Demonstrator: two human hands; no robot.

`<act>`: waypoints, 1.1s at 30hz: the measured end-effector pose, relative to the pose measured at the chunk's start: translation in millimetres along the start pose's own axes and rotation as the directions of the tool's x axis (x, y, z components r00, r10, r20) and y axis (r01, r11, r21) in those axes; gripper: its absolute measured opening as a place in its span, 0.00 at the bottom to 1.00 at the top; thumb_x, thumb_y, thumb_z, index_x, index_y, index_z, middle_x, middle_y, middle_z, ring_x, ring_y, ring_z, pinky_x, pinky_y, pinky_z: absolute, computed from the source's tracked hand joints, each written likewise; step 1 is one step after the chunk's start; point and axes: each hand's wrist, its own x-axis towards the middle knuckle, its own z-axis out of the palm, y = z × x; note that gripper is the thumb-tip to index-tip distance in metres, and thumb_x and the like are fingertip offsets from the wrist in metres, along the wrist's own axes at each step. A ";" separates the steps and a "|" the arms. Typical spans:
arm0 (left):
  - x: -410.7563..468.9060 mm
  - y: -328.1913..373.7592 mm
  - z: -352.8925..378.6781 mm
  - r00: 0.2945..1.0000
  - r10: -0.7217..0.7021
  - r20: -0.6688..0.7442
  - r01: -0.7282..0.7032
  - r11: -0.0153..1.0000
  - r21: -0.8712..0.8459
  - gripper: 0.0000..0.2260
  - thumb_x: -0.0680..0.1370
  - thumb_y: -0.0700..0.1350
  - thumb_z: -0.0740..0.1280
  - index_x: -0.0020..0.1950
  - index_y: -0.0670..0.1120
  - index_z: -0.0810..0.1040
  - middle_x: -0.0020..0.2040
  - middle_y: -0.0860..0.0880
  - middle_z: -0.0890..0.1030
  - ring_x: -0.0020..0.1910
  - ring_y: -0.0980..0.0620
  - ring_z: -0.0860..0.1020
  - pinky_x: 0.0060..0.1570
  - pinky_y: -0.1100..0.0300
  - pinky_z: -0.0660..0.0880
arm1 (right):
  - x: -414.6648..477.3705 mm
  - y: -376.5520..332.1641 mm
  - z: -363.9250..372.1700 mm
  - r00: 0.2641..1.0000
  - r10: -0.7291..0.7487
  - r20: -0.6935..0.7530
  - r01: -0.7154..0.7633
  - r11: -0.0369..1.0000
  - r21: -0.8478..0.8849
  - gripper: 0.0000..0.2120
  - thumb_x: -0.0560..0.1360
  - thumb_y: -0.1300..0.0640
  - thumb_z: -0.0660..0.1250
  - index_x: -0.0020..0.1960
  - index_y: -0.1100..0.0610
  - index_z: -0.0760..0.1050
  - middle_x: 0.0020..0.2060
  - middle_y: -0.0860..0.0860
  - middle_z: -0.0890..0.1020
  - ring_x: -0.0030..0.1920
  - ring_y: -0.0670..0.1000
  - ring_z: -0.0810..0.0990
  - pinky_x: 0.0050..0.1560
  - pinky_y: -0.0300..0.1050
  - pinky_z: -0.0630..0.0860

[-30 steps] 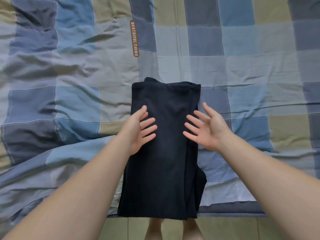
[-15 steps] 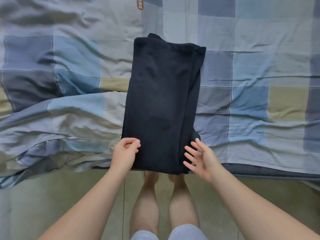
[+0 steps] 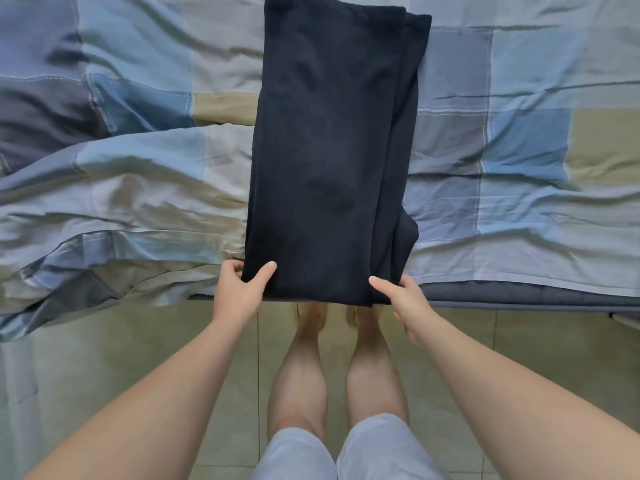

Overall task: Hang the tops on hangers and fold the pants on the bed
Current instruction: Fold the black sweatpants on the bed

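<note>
Pinching the near hem of the long, dark navy folded pants (image 3: 332,150), the left hand (image 3: 239,289) holds one corner, thumb on top and fingers curled beneath; the right hand (image 3: 401,299) pinches the opposite corner. From that grip, the fabric stretches away across the rumpled blue, grey and tan checked bedspread (image 3: 502,150).

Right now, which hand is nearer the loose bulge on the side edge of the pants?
Right. The right hand grips the near corner of the pants, right beside the bulge; the left hand grips the opposite near corner, across the folded width.
</note>
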 end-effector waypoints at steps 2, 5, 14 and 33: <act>1.9 -1.8 -1.4 0.998 0.020 0.051 -0.022 0.999 0.027 0.17 0.75 0.55 0.73 0.56 0.47 0.75 0.49 0.55 0.80 0.48 0.56 0.78 0.46 0.57 0.73 | 1.9 0.6 6.1 0.999 -0.028 0.038 0.028 1.000 -0.006 0.19 0.75 0.53 0.74 0.63 0.50 0.72 0.52 0.40 0.80 0.49 0.38 0.77 0.41 0.36 0.70; 1.3 -1.8 -1.0 0.993 0.072 0.092 -0.072 0.997 -0.004 0.07 0.77 0.51 0.72 0.52 0.49 0.80 0.47 0.56 0.83 0.47 0.57 0.80 0.44 0.60 0.73 | 4.9 1.8 14.8 0.998 -0.063 -0.006 0.062 0.998 -0.019 0.23 0.71 0.53 0.77 0.63 0.53 0.75 0.55 0.47 0.83 0.53 0.46 0.82 0.49 0.41 0.77; -39.5 4.2 -10.9 0.985 0.033 0.169 -0.021 0.997 -0.072 0.04 0.78 0.46 0.71 0.51 0.47 0.81 0.45 0.52 0.84 0.44 0.54 0.80 0.42 0.60 0.74 | -41.6 -2.4 -0.7 1.000 0.008 -0.027 -0.007 0.999 0.049 0.09 0.76 0.61 0.71 0.56 0.58 0.77 0.52 0.53 0.84 0.49 0.53 0.84 0.37 0.41 0.80; -161.4 32.7 -88.3 0.899 -0.298 0.322 0.324 0.945 -0.029 0.10 0.76 0.50 0.74 0.51 0.45 0.79 0.45 0.46 0.84 0.41 0.47 0.82 0.43 0.55 0.78 | -205.5 -11.9 -62.7 0.981 0.161 0.110 -0.185 0.948 0.258 0.14 0.76 0.63 0.71 0.60 0.64 0.77 0.55 0.58 0.85 0.49 0.56 0.84 0.45 0.48 0.81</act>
